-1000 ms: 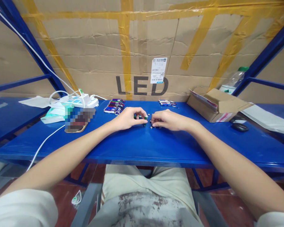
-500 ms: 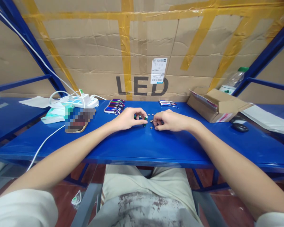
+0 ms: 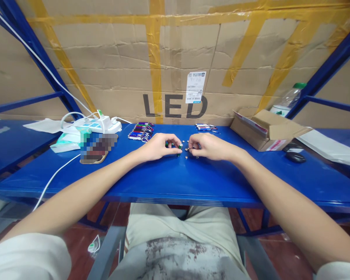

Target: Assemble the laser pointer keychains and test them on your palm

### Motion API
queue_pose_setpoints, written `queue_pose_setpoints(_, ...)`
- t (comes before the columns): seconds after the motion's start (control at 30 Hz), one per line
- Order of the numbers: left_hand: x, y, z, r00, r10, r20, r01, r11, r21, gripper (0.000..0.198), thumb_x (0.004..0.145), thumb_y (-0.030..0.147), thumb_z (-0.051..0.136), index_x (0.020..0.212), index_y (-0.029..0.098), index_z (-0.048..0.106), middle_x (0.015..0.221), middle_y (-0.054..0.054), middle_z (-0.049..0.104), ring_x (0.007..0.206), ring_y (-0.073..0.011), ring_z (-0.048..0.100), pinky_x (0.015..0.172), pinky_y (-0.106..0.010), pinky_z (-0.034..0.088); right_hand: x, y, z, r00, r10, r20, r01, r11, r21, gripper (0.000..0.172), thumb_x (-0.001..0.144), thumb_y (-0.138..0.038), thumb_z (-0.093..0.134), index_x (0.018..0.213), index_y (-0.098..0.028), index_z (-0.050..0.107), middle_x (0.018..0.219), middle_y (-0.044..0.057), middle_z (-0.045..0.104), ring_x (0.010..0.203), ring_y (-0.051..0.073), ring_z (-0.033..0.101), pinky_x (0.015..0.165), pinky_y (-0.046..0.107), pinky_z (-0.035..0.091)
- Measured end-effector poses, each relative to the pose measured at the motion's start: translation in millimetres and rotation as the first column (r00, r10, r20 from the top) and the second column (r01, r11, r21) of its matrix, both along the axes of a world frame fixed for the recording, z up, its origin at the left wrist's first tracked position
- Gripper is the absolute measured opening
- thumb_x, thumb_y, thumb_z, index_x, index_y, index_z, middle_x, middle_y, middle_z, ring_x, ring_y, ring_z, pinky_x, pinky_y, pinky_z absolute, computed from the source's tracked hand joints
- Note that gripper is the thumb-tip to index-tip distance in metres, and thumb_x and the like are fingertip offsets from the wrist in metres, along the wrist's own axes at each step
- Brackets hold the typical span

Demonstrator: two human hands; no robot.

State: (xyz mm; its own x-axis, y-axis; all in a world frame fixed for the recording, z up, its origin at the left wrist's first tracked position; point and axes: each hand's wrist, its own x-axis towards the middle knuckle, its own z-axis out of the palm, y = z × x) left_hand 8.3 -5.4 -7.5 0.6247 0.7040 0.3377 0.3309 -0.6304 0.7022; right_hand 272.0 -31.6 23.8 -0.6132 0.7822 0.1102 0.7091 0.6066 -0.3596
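My left hand (image 3: 159, 146) rests on the blue table (image 3: 175, 179) with its fingers closed round a small green flashlight (image 3: 178, 147), held upright at the fingertips. My right hand (image 3: 205, 147) lies just to the right, its fingertips pinched over several small button cells (image 3: 187, 149) scattered on the table. What the pinch holds is too small to make out. A pile of small coloured flashlights (image 3: 141, 131) lies behind my left hand, and a smaller group of flashlights (image 3: 206, 127) lies behind my right hand.
An open cardboard box (image 3: 265, 130) sits at the right, with a black mouse (image 3: 295, 156) and a plastic bottle (image 3: 288, 99) near it. On the left are a white power strip (image 3: 100, 123) with cables and a blurred phone-like object (image 3: 97, 147). A large cardboard sheet marked LED (image 3: 175, 58) forms the back wall.
My right hand has lifted slightly and drawn its fingertips up and back over the button cells. The left hand with the green flashlight has stayed put.
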Motion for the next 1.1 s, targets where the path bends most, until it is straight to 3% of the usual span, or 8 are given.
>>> queue_pose_setpoints(0.17,1,-1,0.8,1.0,-0.003,-0.007,0.003,0.999,-0.036,0.036,0.084,0.048,0.088,0.101,0.017,0.082,0.082,-0.002,0.074,0.072,-0.0151,0.06,0.071,-0.029,0.048,-1,0,-1.6,0.988,-0.004,-0.155,0.016,0.997,0.076,0.009,0.089,-0.025,0.062,0.095,-0.02,0.065,0.081,0.002,0.065,0.073,0.018,0.057,0.069,0.029,0.038)
queue_pose_setpoints(0.57,1,-1,-0.5,1.0,-0.017,-0.023,0.016,0.999,-0.032,0.036,0.084,0.046,0.087,0.103,0.016,0.083,0.084,-0.002,0.076,0.072,-0.0146,0.061,0.071,-0.028,0.048,-8,-7,-6.6,0.923,0.066,-0.379,-0.082,0.996,-0.024,0.014,0.092,-0.03,0.064,0.102,-0.021,0.062,0.076,-0.003,0.061,0.067,0.014,0.054,0.067,0.027,0.04)
queue_pose_setpoints(1.1,2,-2,0.1,0.998,-0.033,-0.044,0.033,0.999,-0.004,0.036,0.086,0.047,0.085,0.103,0.016,0.083,0.084,-0.002,0.076,0.073,-0.0147,0.06,0.074,-0.028,0.048,-11,-9,-7.6,0.928,0.091,-0.361,-0.082,0.996,0.04,0.012,0.094,-0.03,0.065,0.101,-0.02,0.065,0.077,-0.001,0.067,0.068,0.015,0.058,0.067,0.027,0.041)
